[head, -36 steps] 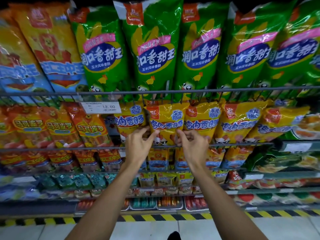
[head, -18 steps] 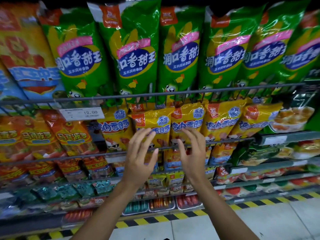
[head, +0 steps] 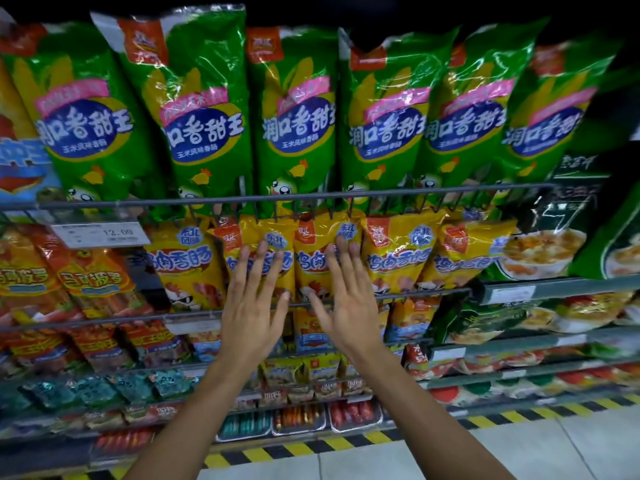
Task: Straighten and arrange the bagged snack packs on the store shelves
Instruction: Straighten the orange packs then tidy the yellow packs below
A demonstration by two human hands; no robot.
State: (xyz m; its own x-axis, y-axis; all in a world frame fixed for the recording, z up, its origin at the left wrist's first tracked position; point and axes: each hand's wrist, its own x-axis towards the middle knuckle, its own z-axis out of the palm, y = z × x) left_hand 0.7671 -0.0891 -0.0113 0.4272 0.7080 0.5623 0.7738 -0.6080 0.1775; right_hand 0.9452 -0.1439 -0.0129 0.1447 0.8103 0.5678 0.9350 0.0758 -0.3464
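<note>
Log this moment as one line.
left hand: open | right hand: open | both over yellow packs | holding nothing

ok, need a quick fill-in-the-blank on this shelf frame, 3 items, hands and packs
1. Both hands, left hand and right hand, have their fingers ____ rather than closed on a pack.
2. The hands are raised in front of the ____ coloured packs.
3. The tall packs on the shelf above those are mainly ____ in colour.

Missing words: spread open; yellow; green
</note>
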